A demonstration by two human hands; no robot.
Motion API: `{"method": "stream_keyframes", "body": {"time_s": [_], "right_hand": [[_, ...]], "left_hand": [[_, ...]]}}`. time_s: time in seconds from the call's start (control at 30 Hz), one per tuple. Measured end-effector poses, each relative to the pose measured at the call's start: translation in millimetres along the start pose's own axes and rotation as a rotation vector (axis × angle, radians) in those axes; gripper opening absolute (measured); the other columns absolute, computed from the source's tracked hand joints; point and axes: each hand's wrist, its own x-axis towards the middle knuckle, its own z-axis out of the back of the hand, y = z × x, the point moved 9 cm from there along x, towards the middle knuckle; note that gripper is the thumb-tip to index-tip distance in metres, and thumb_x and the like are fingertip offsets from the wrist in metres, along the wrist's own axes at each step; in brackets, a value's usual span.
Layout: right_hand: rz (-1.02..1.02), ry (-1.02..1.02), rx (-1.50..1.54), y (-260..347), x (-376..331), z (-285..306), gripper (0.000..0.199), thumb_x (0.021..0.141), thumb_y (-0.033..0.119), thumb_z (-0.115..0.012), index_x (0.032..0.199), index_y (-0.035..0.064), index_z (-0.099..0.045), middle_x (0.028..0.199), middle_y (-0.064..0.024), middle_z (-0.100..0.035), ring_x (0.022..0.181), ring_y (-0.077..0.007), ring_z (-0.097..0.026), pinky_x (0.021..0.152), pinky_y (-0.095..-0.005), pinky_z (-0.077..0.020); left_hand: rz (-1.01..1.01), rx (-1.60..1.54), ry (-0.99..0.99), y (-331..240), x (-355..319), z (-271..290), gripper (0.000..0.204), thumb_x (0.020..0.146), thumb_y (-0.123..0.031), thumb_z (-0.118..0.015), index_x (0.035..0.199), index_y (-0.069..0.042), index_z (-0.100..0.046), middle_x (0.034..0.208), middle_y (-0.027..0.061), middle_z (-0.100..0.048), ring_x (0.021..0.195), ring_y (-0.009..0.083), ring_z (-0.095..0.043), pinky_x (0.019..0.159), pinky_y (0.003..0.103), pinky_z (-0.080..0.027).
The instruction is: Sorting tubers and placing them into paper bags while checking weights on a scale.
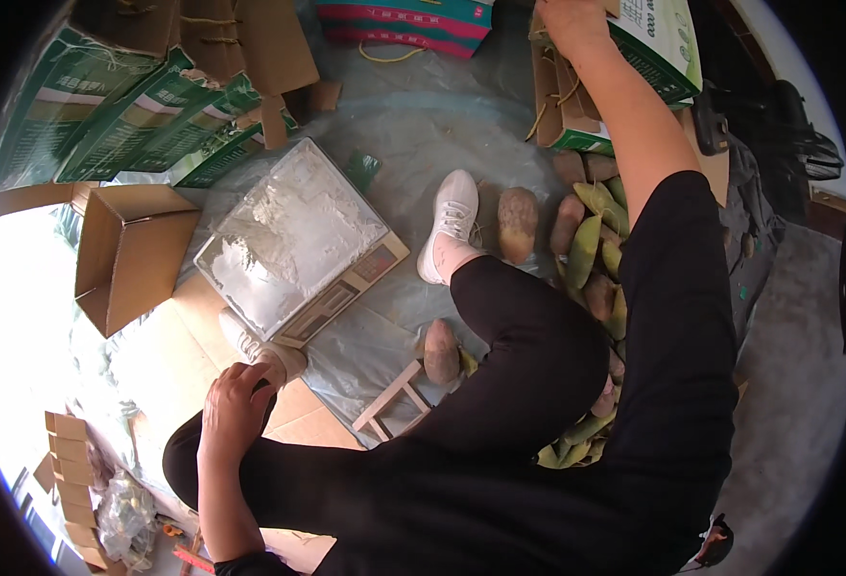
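My right arm stretches to the far right, where my right hand [573, 27] is at the top edge, over the green-and-white carton boxes [655, 48]. Its fingers are partly cut off, so their grip does not show. My left hand [234, 408] rests on my left knee, fingers loosely bent and apart, with nothing seen in it. Between my feet and the left boxes sits a digital weighing scale [293, 240], its metal platform smeared with pale dirt. Big oblong brown tubers [518, 225] lie by my right shoe, one more [441, 351] beside my right leg.
Green cartons with rope handles [125, 106] stand at the far left, near an open brown box [135, 254]. A pink-and-teal bag [408, 24] is at the back. Yellow-green leaf-like pieces [584, 252] lie among tubers at right. A small wooden frame [391, 401] sits by my leg.
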Motion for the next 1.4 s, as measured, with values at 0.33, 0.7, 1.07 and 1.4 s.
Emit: {"method": "stream_keyframes", "body": {"time_s": [0.33,0.7,1.07,1.4], "right_hand": [[-0.217,-0.160,-0.102,-67,-37,-16,0.022,0.082,0.019,-0.058,0.099,0.0099,-0.070,0.095,-0.0085,-0.066,0.090,-0.0234,-0.066,0.072,-0.0430,-0.0517],[-0.277,-0.385,0.414,-184,-173,33,0.010,0.087,0.019,-0.055,0.096,0.0158,-0.058,0.098,-0.0035,-0.057,0.088,-0.0310,-0.059,0.070,-0.0399,-0.0466],[-0.408,-0.652,1.226,-230,-241,110,0.032,0.081,0.023,-0.067,0.107,0.0039,-0.064,0.085,-0.0047,-0.066,0.069,-0.0067,-0.060,0.063,-0.0219,-0.0463],[-0.282,-0.720,1.599,-129,-271,212,0.013,0.081,0.007,-0.062,0.089,-0.0033,-0.064,0.067,-0.0034,-0.060,0.051,-0.0082,-0.052,0.046,-0.0220,-0.0409]], "left_hand": [[-0.017,-0.024,-0.002,-6,-2,1,0.029,0.077,-0.007,-0.064,0.106,-0.005,-0.061,0.091,0.0140,-0.061,0.089,0.0333,-0.057,0.081,0.041,-0.045],[-0.084,-0.001,-0.064,-10,-16,-1,0.031,0.075,-0.006,-0.061,0.106,-0.004,-0.063,0.090,0.0175,-0.060,0.088,0.0355,-0.058,0.079,0.042,-0.046],[-0.167,0.009,-0.145,-21,-33,-3,0.028,0.077,-0.009,-0.061,0.105,-0.003,-0.063,0.090,0.0166,-0.062,0.087,0.0342,-0.059,0.079,0.041,-0.047],[-0.187,-0.007,-0.230,-14,-55,3,0.027,0.079,-0.010,-0.062,0.105,-0.003,-0.063,0.090,0.0155,-0.062,0.088,0.0337,-0.060,0.079,0.041,-0.047]]}}
